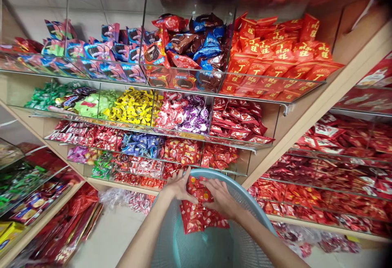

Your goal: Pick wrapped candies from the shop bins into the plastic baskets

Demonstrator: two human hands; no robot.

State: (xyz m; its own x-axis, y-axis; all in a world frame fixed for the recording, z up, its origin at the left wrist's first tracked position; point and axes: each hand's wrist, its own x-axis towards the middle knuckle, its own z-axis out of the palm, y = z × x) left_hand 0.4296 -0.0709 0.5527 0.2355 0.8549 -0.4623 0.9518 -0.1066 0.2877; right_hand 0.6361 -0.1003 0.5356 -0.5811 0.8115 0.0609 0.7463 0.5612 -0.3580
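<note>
Both my hands reach into a pale blue plastic basket [245, 196] below me. My left hand [179, 187] and my right hand [222, 198] are closed on a heap of small red candy packets [200, 215] lying in the basket. The hands grip the top of the heap from either side, thumbs on top. Just beyond the basket's far rim is the lowest shelf compartment of red packets [219, 155].
Tiered clear-fronted shelves [183, 92] hold sorted sweets: blue and pink packs at top left, red boxes [275, 55] at top right, green, yellow and purple candies below. More red packets fill shelves on the right [343, 145] and left [27, 186]. Bagged sweets lie on the floor.
</note>
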